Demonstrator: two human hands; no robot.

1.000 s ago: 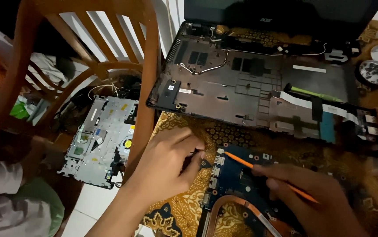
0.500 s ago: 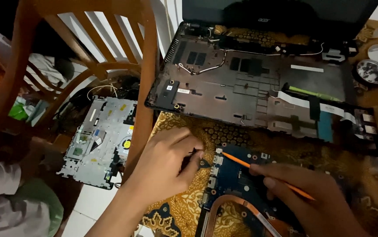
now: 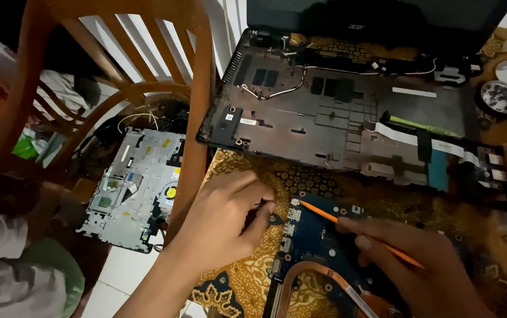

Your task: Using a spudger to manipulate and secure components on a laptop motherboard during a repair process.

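My left hand pinches a small dark part between closed fingers at the left edge of the blue circuit board, which lies on the patterned cloth near the opened laptop base. My right hand grips an orange screwdriver, its tip touching the board's upper-left corner.

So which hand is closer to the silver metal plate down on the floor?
Left. The left hand is just right of the silver metal plate, past the chair leg; the right hand is farther right, holding an orange tool.
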